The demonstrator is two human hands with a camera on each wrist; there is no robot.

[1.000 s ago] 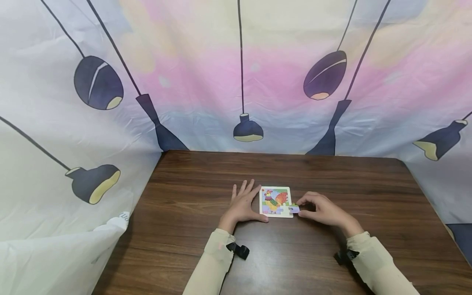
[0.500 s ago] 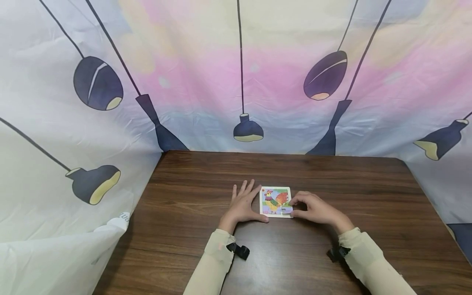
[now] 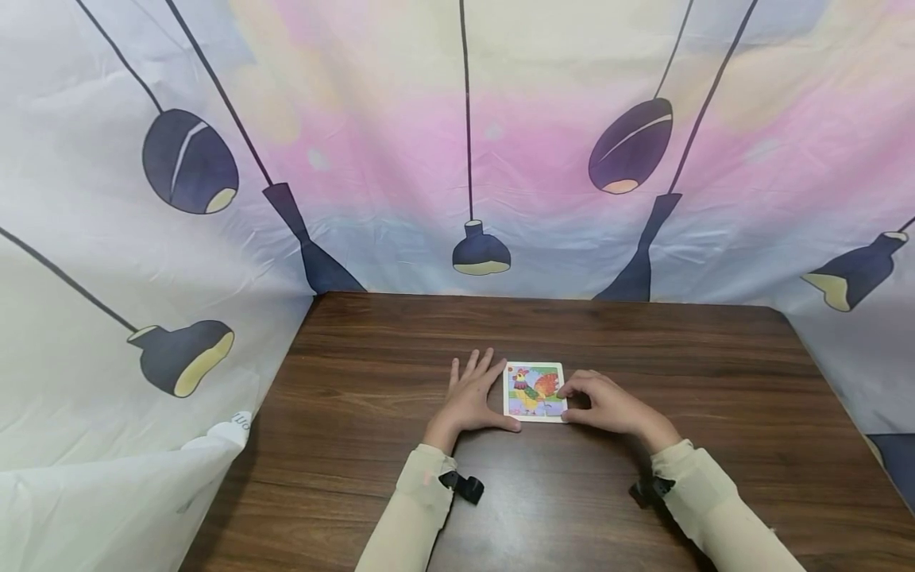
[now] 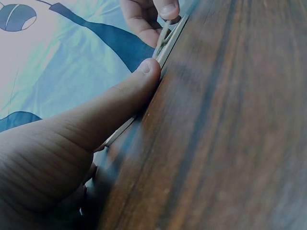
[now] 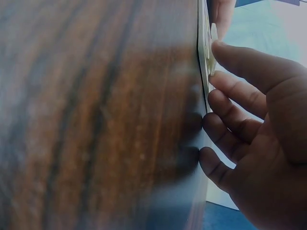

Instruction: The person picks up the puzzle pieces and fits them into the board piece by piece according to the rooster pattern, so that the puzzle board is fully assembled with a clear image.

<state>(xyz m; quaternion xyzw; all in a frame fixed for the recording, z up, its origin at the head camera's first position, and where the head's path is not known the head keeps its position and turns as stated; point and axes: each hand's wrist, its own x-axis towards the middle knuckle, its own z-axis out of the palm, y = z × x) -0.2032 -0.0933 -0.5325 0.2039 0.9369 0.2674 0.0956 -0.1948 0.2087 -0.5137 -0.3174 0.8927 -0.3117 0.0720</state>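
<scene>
A small square jigsaw puzzle (image 3: 527,391) with a rooster picture and a white border lies flat on the table. My left hand (image 3: 468,403) is spread at its left side, index finger near the top left corner and thumb (image 4: 147,69) against the near edge. With thumb and index finger, my right hand (image 3: 609,407) pinches a light purple puzzle piece (image 3: 554,407) over the puzzle's lower right corner. Both wrist views show this piece (image 5: 214,31) slightly tilted above the board. The other right fingers (image 5: 216,127) are bent beside the puzzle's right edge.
The brown wood-grain table (image 3: 400,334) stretches around the puzzle. A pastel cloth (image 3: 386,159) printed with dark hanging lamps stands behind it and along both sides. Each wrist wears a black strap with a small camera (image 3: 468,486).
My right hand has moved left, bringing the puzzle piece from outside the right border over the gap in the lower right corner, where it has lowered. My left hand has stayed put.
</scene>
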